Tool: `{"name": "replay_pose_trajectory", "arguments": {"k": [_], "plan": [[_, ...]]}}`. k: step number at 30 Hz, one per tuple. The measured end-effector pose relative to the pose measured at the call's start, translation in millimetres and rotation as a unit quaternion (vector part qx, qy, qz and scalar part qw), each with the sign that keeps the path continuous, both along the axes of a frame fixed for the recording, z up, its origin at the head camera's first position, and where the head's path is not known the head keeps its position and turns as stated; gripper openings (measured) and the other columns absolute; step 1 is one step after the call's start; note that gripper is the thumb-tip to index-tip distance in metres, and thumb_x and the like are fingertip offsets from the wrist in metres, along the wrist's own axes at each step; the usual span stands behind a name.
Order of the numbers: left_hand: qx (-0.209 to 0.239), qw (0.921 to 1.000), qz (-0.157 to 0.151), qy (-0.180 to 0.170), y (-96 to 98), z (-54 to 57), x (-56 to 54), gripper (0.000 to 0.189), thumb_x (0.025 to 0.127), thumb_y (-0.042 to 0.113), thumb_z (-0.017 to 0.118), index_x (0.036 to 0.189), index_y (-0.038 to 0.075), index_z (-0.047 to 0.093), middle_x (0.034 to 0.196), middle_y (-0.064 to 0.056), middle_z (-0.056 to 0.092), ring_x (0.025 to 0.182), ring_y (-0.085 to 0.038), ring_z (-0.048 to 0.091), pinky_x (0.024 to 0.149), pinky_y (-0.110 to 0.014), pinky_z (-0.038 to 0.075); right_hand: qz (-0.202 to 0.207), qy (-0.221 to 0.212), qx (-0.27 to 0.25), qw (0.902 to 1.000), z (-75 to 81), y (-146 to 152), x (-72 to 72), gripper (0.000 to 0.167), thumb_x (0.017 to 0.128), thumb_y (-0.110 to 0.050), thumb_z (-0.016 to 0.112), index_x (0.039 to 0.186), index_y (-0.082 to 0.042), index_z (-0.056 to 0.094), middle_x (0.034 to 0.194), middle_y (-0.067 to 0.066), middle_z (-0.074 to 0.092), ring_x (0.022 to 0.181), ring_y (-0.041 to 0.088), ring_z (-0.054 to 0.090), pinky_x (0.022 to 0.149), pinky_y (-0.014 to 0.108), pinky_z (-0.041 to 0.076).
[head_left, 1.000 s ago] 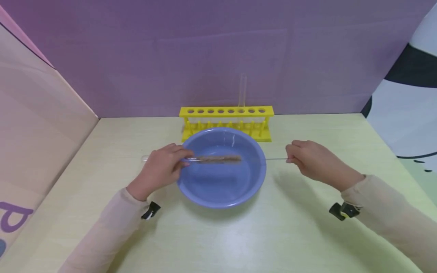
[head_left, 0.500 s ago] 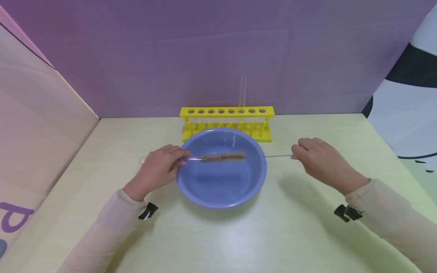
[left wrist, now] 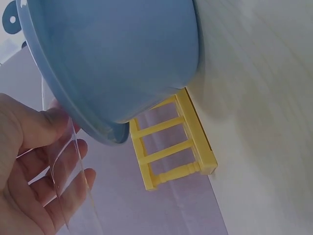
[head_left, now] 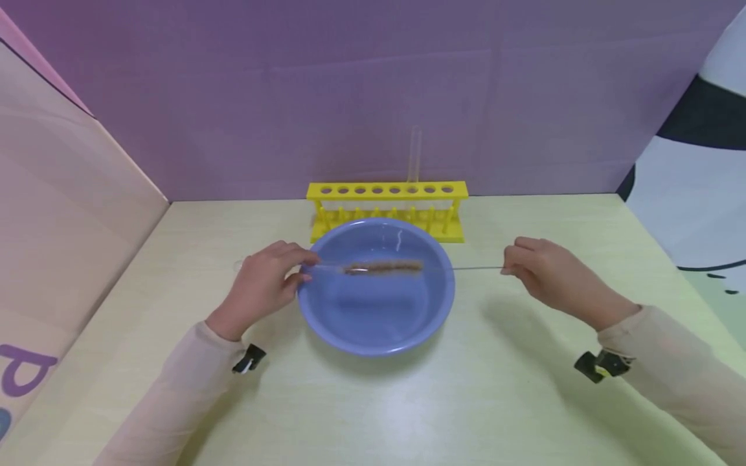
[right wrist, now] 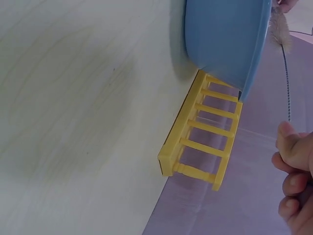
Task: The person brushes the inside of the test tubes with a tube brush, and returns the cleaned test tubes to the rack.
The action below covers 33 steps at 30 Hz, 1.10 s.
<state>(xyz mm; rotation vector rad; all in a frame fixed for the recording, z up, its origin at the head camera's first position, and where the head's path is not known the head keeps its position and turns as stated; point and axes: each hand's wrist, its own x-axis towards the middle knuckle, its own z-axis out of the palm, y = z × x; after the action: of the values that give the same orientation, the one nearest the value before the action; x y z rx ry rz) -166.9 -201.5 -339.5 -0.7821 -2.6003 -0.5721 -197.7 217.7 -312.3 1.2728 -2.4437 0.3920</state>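
Note:
My left hand (head_left: 265, 281) pinches a clear glass test tube (head_left: 328, 267), held level over the left rim of a blue basin (head_left: 379, 346). The left wrist view shows the test tube (left wrist: 73, 196) between thumb and fingers. From the right, my right hand (head_left: 544, 275) grips the thin twisted-wire handle of a test tube brush (head_left: 393, 266). Its brown bristles lie over the basin, the left end overlapping the tube's mouth. In the right wrist view the brush's wire (right wrist: 287, 83) runs up from my thumb and curled fingers.
Behind the basin stands a yellow test tube rack (head_left: 387, 191), with one clear test tube (head_left: 414, 155) upright in it. A purple backdrop (head_left: 373, 97) rises at the table's far edge. The pale wooden table (head_left: 396, 414) extends around the basin.
My right hand has moved to the right, taking the brush along with it. My left hand has shifted slightly left with the test tube, so more bristles show outside it.

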Motion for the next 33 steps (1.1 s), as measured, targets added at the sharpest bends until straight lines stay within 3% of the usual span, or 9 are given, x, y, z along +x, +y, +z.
{"name": "replay_pose_trajectory", "arguments": {"k": [9,14,20,26,33], "plan": [[0.004,0.9999,0.01,0.013,-2.0,-0.8,-1.0,0.029,0.071,0.003,0.08,0.098,0.009,0.071,0.09,0.0,0.07,0.077,-0.017,0.058,0.058,-0.03,0.046,0.009,-0.083,-0.022,0.9963,0.4,9,-3.1,0.036,0.069,0.01,0.076,0.074,-0.019,0.055,0.069,-0.016,0.047,0.06,-0.003,0.038,0.052,0.019,0.039],[0.007,0.9996,0.014,0.021,-2.7,0.1,-1.0,0.029,0.07,0.004,0.081,0.097,0.01,0.071,0.089,0.001,0.07,0.076,-0.016,0.057,0.057,-0.03,0.045,0.017,-0.122,-0.05,0.9911,0.8,15,-5.0,0.036,0.07,0.012,0.074,0.077,-0.02,0.057,0.07,-0.017,0.048,0.06,-0.003,0.038,0.052,0.017,0.036],[0.012,0.9996,0.016,0.019,-3.9,-0.6,-1.1,0.03,0.07,0.003,0.081,0.097,0.01,0.072,0.09,0.002,0.07,0.077,-0.018,0.058,0.058,-0.03,0.046,-0.009,-0.166,-0.063,0.984,5.2,19,-4.3,0.027,0.078,0.007,0.07,0.08,-0.018,0.059,0.072,-0.014,0.052,0.062,0.0,0.043,0.054,0.017,0.04],[0.009,0.9996,0.025,0.007,-7.0,-1.0,-1.2,0.029,0.071,0.002,0.08,0.098,0.01,0.072,0.092,0.001,0.07,0.08,-0.018,0.059,0.06,-0.031,0.048,-0.022,-0.189,-0.063,0.9796,6.6,25,-4.9,0.02,0.084,0.001,0.067,0.081,-0.017,0.06,0.072,-0.012,0.052,0.063,0.002,0.044,0.055,0.019,0.04],[0.014,0.9981,0.059,-0.014,-13.0,-0.2,-0.7,0.027,0.073,0.0,0.077,0.098,0.01,0.071,0.095,-0.001,0.07,0.087,-0.021,0.061,0.064,-0.037,0.051,-0.042,-0.187,-0.065,0.9793,8.8,28,-4.3,0.026,0.08,0.006,0.068,0.08,-0.018,0.059,0.068,-0.014,0.049,0.06,0.001,0.041,0.052,0.02,0.036]]}}
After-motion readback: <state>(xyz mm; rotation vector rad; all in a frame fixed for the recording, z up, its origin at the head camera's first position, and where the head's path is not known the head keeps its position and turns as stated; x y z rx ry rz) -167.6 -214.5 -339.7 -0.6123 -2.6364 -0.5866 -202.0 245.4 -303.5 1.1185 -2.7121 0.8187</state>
